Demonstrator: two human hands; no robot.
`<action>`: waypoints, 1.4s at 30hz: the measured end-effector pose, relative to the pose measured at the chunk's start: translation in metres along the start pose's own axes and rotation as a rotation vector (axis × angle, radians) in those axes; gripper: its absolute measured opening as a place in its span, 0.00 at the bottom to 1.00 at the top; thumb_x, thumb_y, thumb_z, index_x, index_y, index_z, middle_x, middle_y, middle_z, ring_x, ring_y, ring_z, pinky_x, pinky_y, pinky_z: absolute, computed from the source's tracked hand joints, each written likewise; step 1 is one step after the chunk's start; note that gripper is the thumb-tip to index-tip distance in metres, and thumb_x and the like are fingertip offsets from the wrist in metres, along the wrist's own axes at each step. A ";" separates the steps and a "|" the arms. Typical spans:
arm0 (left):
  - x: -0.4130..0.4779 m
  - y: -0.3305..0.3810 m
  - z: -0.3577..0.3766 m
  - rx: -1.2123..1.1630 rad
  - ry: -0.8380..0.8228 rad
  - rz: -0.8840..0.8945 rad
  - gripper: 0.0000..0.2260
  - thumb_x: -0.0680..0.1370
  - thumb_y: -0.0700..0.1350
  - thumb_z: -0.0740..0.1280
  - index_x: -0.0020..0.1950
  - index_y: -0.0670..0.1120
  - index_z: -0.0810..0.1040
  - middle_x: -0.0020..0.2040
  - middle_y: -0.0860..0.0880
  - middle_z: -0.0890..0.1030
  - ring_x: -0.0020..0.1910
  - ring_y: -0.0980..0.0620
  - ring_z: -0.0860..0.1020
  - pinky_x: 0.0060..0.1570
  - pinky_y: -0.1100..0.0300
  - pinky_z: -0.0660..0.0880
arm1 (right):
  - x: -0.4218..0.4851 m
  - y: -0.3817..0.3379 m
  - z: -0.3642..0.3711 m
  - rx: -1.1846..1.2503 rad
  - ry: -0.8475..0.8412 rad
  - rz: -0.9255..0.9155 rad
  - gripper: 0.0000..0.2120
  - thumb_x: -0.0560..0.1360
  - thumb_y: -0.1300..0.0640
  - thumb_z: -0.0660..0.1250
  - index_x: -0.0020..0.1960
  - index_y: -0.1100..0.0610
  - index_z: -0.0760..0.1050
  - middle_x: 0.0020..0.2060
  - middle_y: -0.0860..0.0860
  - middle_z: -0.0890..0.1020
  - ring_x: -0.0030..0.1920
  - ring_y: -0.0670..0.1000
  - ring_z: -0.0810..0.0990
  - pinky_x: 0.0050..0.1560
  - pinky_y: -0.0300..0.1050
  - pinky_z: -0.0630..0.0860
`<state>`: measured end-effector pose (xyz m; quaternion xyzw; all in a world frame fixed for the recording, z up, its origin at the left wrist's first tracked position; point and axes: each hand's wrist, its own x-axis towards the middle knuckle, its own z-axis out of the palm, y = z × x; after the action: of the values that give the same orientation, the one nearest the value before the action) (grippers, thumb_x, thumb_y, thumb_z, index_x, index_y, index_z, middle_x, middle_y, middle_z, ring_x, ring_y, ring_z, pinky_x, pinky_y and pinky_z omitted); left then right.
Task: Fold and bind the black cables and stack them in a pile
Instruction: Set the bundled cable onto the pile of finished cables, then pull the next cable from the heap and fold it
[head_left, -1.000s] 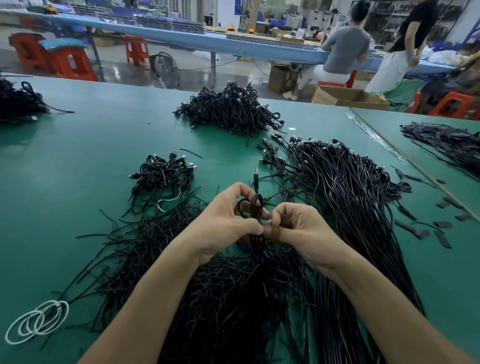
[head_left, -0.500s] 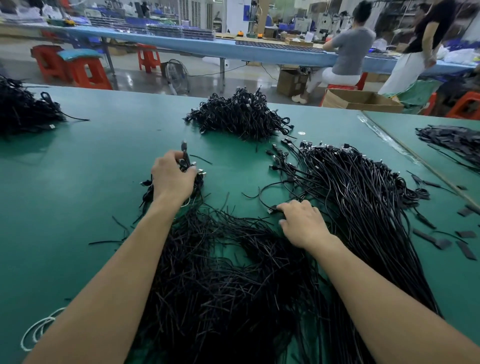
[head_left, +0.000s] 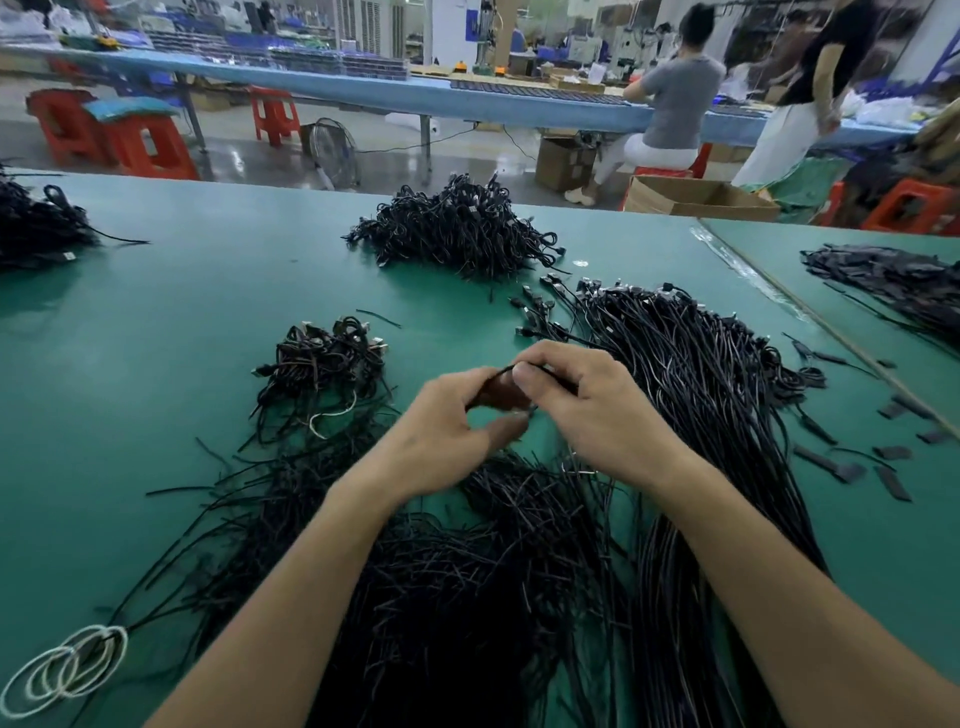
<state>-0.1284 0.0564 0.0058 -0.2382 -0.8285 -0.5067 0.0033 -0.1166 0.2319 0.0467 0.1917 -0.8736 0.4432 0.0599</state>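
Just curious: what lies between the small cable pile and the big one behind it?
Head view: bare green table, apart from one short black strand beside the small pile; the big pile sits clear.

Most of the black cable (head_left: 551, 379) pinched between the hands is covered by fingers; only a short stretch shows by the thumb of the right hand (head_left: 592, 410). The fingertips of the left hand (head_left: 447, 436) are smeared by motion, so how they lie cannot be read. Both forearms run off the lower edge. They hide part of the heap of loose strands (head_left: 467, 597) beneath the hands, which that edge also cuts. The long cable bundle (head_left: 701, 415) right of the right hand passes under that forearm. Far left of the left hand, a dark pile (head_left: 36, 228) is cut by the edge. The connectors (head_left: 535, 312) beyond the right hand are too small to identify.
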 end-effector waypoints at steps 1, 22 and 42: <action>-0.002 0.005 0.006 -0.111 0.051 -0.009 0.03 0.80 0.46 0.68 0.49 0.49 0.81 0.39 0.55 0.83 0.36 0.59 0.80 0.39 0.63 0.75 | -0.004 -0.003 -0.003 0.027 0.015 -0.023 0.08 0.81 0.54 0.65 0.45 0.49 0.80 0.35 0.48 0.80 0.35 0.46 0.74 0.38 0.45 0.72; -0.017 0.030 0.003 -0.900 0.439 -0.093 0.20 0.85 0.48 0.55 0.45 0.44 0.83 0.34 0.49 0.80 0.34 0.53 0.80 0.36 0.61 0.79 | -0.055 -0.040 0.003 -0.234 -0.420 0.025 0.15 0.82 0.47 0.61 0.44 0.54 0.78 0.30 0.47 0.78 0.30 0.46 0.74 0.34 0.43 0.73; -0.023 0.046 -0.001 -1.325 0.112 -0.230 0.23 0.83 0.52 0.56 0.43 0.42 0.87 0.29 0.51 0.77 0.26 0.57 0.76 0.25 0.68 0.73 | -0.047 -0.022 0.017 -0.107 -0.226 0.123 0.16 0.83 0.53 0.60 0.37 0.45 0.72 0.28 0.48 0.73 0.27 0.48 0.67 0.29 0.49 0.67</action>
<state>-0.0902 0.0634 0.0389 -0.0733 -0.3616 -0.9165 -0.1545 -0.0633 0.2198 0.0398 0.1832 -0.9073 0.3743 -0.0560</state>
